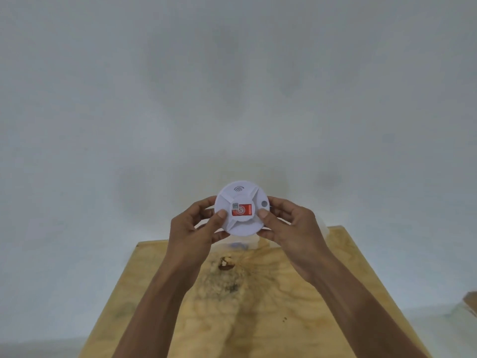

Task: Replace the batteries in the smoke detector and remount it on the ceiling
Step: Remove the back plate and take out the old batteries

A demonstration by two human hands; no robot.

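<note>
A round white smoke detector [242,223] is held up in front of me, its face toward the camera, with a red label at its centre, a small wave symbol near its top and a grey dot on its right. My left hand [192,228] grips its left rim, thumb pressed on the face. My right hand [291,226] grips its right rim, thumb also on the face. The detector's back side is hidden.
A wooden board [258,306] with dark stains and a small brown knot hole lies below my forearms. A pale, blurred white object [238,244] sits at the board's far edge, partly behind my hands. A plain whitish wall fills the background.
</note>
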